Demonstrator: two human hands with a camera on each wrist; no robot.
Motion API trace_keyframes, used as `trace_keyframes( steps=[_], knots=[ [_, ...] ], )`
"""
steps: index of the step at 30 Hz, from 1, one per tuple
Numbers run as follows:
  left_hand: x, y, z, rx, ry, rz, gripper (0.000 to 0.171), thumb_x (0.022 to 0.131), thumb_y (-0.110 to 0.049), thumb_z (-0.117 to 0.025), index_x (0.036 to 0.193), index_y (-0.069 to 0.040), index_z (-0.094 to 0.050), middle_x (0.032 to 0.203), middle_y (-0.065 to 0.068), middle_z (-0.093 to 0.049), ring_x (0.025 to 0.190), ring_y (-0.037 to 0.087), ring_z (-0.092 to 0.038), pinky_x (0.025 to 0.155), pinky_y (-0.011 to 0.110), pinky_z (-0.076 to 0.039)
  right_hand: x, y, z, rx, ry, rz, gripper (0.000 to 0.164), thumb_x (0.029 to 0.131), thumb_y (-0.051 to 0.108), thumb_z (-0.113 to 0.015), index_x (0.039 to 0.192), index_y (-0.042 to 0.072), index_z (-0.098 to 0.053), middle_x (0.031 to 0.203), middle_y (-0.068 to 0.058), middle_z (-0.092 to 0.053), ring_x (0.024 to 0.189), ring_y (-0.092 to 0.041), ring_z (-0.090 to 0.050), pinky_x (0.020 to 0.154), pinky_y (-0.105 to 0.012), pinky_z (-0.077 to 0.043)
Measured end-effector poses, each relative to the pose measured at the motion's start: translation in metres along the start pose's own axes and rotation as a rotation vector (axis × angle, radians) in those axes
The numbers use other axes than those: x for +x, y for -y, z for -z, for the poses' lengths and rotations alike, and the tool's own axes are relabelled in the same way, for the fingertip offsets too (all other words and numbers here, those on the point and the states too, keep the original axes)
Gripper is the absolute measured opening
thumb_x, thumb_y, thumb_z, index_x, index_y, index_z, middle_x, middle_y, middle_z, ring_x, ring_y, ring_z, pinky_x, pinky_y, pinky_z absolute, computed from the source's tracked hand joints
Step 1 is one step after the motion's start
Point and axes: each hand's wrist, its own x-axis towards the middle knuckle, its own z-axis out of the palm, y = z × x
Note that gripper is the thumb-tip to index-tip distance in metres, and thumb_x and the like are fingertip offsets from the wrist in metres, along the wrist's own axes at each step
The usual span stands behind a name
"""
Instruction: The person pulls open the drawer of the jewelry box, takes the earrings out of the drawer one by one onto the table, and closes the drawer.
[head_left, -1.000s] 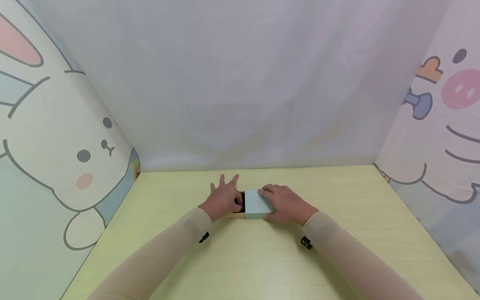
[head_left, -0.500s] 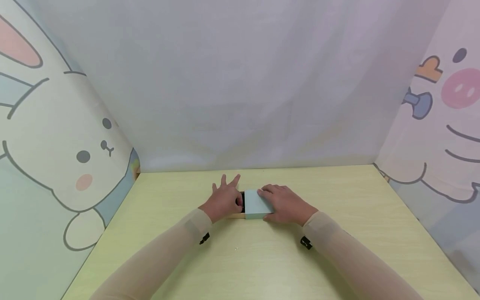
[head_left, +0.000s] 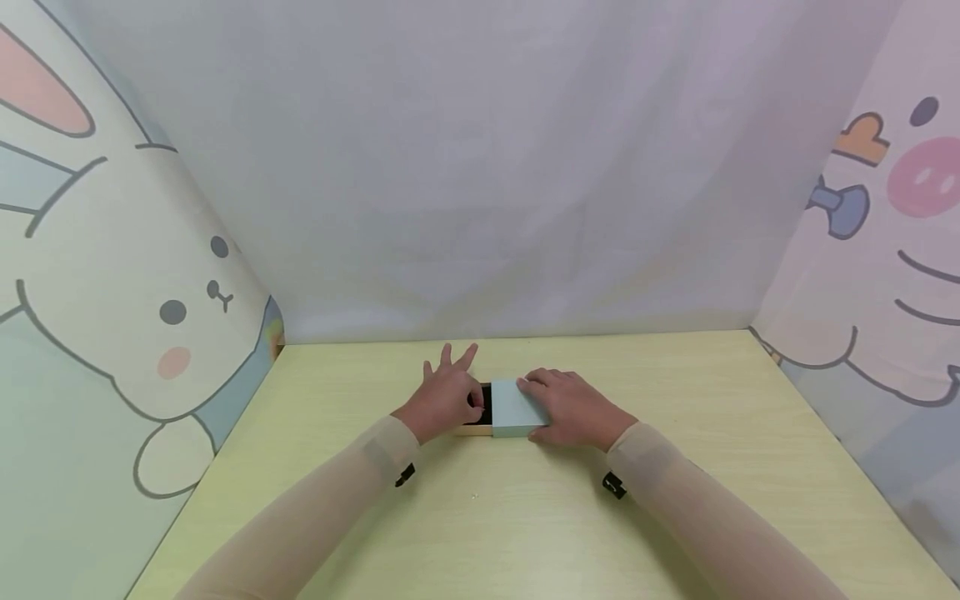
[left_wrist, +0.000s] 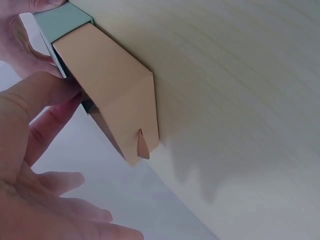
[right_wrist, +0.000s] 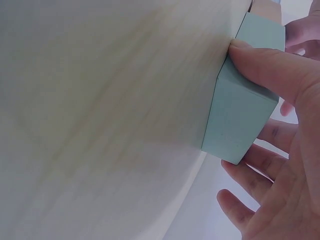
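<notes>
A mint-green box sleeve [head_left: 513, 408] lies on the table, with a tan tray [head_left: 476, 431] sliding out of its left end. Dark colour shows inside the tray. My right hand [head_left: 577, 408] grips the sleeve, its thumb [right_wrist: 260, 67] on the near side and its fingers at the far side. My left hand [head_left: 444, 402] dips its bent thumb and index finger into the tray, tips together, while its other fingers spread away. Whatever lies between those tips is hidden. The left wrist view shows a small tan pull tab [left_wrist: 143, 146] on the tray's end.
The pale wooden table [head_left: 480, 533] surrounds the box, with tiny specks [head_left: 475, 497] in front of it. A whitish curtain [head_left: 495, 208] hangs behind. Cartoon-printed panels [head_left: 112, 275] stand at both sides.
My left hand has shifted slightly left, away from the sleeve's edge, showing a little more of the dark tray interior. My right hand keeps its grip, and the box looks unmoved.
</notes>
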Motion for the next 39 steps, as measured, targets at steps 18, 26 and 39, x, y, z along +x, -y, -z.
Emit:
trace_keyframes(
  steps=[18,26,39],
  knots=[
    [-0.008,-0.005,0.002,-0.007,0.000,-0.026,0.024,0.102,-0.008,-0.086,0.086,-0.025,-0.088,0.199,0.015,-0.026,0.182,0.067,-0.010,0.132,0.097,-0.023,0.001,-0.002,-0.002,-0.011,-0.007,0.000,0.088,0.097,0.035,-0.098,0.170,0.004,-0.060,0.165,-0.017,-0.067,0.149,-0.038,-0.068,0.127,-0.062,-0.056],
    [-0.017,-0.010,0.003,-0.010,0.006,-0.049,0.019,0.104,-0.011,-0.088,0.090,-0.023,-0.090,0.199,0.014,-0.027,0.183,0.066,-0.010,0.134,0.096,-0.023,0.001,-0.002,-0.002,-0.010,0.000,0.002,0.089,0.098,0.037,-0.098,0.171,0.004,-0.059,0.166,-0.016,-0.067,0.150,-0.038,-0.067,0.128,-0.062,-0.056],
    [-0.031,-0.020,0.003,-0.001,0.018,-0.099,0.009,0.105,-0.019,-0.091,0.097,-0.022,-0.092,0.198,0.013,-0.031,0.181,0.067,-0.013,0.132,0.097,-0.025,0.001,-0.001,-0.003,-0.030,-0.003,0.006,0.089,0.098,0.038,-0.098,0.170,0.004,-0.059,0.166,-0.016,-0.067,0.149,-0.039,-0.067,0.128,-0.063,-0.056]
  ],
)
